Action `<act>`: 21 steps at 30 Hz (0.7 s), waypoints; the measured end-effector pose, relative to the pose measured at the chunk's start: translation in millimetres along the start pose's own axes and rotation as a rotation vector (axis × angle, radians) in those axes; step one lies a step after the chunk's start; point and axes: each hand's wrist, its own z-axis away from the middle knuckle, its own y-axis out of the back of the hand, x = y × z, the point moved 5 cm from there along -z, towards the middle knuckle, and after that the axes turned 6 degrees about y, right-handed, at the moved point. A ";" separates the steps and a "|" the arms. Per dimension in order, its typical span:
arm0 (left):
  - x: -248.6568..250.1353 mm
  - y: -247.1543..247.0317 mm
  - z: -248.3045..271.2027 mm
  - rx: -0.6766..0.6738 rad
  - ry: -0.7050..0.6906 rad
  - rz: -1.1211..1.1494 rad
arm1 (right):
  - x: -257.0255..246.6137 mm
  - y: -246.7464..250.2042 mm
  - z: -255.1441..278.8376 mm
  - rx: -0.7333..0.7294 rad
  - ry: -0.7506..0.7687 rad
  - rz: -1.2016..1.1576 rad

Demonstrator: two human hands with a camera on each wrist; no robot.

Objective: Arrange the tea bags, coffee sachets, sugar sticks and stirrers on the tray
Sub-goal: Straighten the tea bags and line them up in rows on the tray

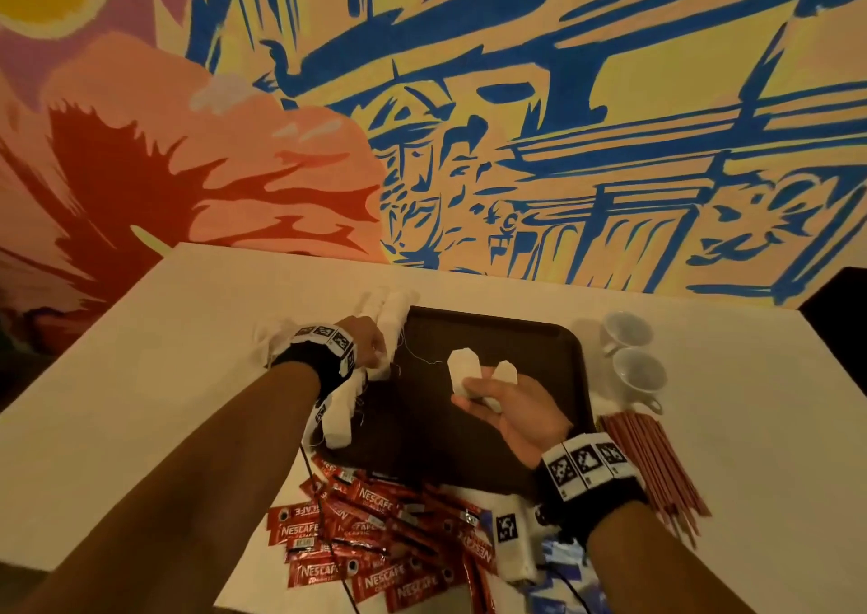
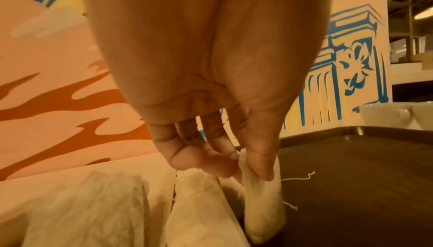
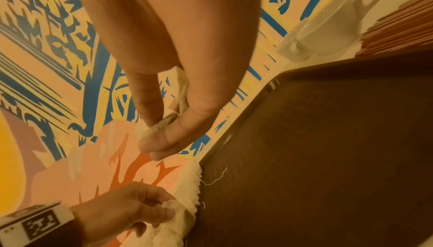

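Only the head view shows the coffee sachets [image 1: 375, 538] at 6 o'clock and the stirrers [image 1: 657, 463] at 4, off the tray [image 1: 539, 346]. White bench [image 1: 140, 378], painted mural wall [image 1: 469, 97]. The left hand [image 1: 366, 336] pinches a tea bag [image 2: 262, 204] at the tray's 9 o'clock edge; the right hand [image 1: 511, 407] grips two tea bags [image 1: 478, 374] above the tray.

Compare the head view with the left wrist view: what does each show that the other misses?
Only the head view shows the right hand holding two tea bags above the tray, the coffee sachets and the stirrers. Only the left wrist view shows the thumb and fingertips pinching one tea bag. Both show the left hand, the tray and a white cup.
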 end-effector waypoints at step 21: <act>59.4 64.5 117.4 0.399 -0.102 0.485 | -46.0 4.2 60.0 -0.019 0.263 0.060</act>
